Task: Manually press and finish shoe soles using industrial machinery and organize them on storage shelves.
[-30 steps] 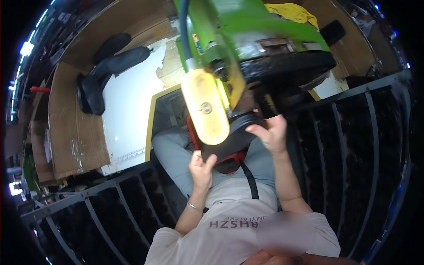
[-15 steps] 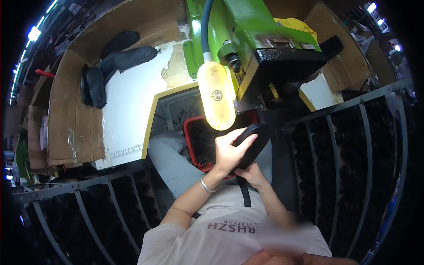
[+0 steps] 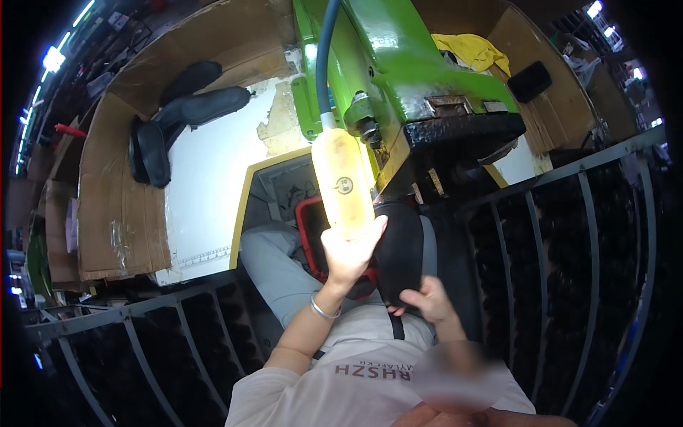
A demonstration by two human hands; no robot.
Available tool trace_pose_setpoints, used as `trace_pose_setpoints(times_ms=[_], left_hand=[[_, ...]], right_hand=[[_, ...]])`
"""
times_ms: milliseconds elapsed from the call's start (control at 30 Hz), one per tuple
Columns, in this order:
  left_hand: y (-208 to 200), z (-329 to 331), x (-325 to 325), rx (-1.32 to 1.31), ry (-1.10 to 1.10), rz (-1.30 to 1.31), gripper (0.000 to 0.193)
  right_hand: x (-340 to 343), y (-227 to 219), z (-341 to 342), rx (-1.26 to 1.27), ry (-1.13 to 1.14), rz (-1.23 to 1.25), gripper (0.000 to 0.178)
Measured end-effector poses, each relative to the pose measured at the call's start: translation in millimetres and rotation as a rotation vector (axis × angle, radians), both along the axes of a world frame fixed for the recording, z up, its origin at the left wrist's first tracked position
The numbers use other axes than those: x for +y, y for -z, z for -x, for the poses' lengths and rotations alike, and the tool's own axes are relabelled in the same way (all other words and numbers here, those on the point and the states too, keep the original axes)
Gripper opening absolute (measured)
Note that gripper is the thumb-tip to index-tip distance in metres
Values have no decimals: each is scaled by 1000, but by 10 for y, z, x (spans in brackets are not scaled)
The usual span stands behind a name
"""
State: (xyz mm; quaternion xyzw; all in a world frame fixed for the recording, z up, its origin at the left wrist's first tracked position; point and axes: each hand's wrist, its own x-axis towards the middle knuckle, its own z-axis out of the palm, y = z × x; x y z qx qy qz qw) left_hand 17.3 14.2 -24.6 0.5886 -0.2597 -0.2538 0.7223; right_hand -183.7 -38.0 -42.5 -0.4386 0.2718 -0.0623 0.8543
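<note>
A long black shoe sole [image 3: 400, 245] lies broad face up between my hands, its far end under the head of the green machine [image 3: 420, 78]. My left hand [image 3: 347, 255] grips its left edge, thumb along the rim; the other fingers are mostly hidden. At the near end my right hand [image 3: 432, 302] pinches it, thumb on top and fingertips showing below. A lit oval lamp [image 3: 343, 181] on a blue flexible neck hangs just over my left hand and hides part of it.
Several black soles [image 3: 210, 107] lie on the white table [image 3: 206, 192] at left, inside a cardboard surround [image 3: 121, 206]. Below the sole, between my legs, stands a red bin [image 3: 306, 220]. Yellow cloth [image 3: 473, 50] and another black piece [image 3: 530, 82] lie right of the machine. Metal railings [image 3: 576, 213] flank me.
The sole has turned from tilted on edge to broad face up and moved under the machine head. My hands have spread apart, the right one toward me and slightly right. The view has shifted slightly.
</note>
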Motion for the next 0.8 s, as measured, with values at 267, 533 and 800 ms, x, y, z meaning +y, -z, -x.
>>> trace_pose_setpoints(times_ms=[267, 533, 800], left_hand=[[-48, -53, 138, -6, 13, 34, 17], [26, -401, 633, 231, -70, 63, 25], [875, -163, 1147, 532, 403, -8, 63]], right_hand=[[-742, -472, -132, -49, 446, 364, 26], [-845, -649, -880, -121, 315, 481, 29], [-951, -852, -528, 180, 272, 622, 19]])
